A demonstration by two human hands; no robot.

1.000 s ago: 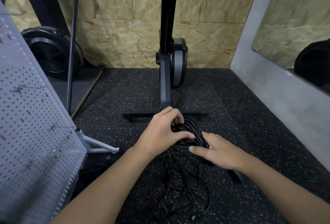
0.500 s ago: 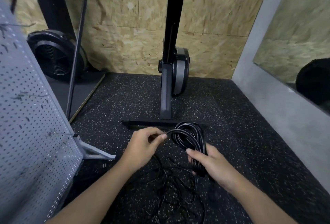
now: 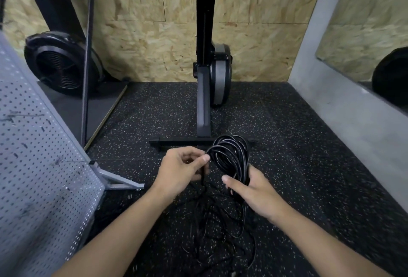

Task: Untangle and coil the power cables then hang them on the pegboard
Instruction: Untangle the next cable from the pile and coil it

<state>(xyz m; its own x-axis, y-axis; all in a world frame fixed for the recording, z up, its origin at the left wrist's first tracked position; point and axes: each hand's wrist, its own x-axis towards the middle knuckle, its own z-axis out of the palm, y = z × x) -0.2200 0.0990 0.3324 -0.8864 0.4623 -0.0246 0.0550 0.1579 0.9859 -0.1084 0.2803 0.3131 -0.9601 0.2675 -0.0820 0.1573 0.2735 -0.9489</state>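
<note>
A coil of black power cable (image 3: pixel 230 156) stands upright in front of me, several loops wide. My right hand (image 3: pixel 254 192) grips the bottom of the coil, thumb stretched out to the left. My left hand (image 3: pixel 181 172) pinches a strand of the same cable just left of the coil. Below both hands a loose tangle of black cable (image 3: pixel 220 232) lies spread on the floor. The grey pegboard (image 3: pixel 37 166) leans at the left edge of view, with a few hooks on it.
A black exercise machine (image 3: pixel 204 91) with a T-shaped foot stands just behind the coil. A fan-wheel machine (image 3: pixel 61 67) sits at the back left on a mat. A grey wall with a mirror (image 3: pixel 364 40) runs along the right. The floor is black speckled rubber.
The coil has been lifted off the floor and stood upright. My left hand came off the bundle and now pinches a single strand at its left side.
</note>
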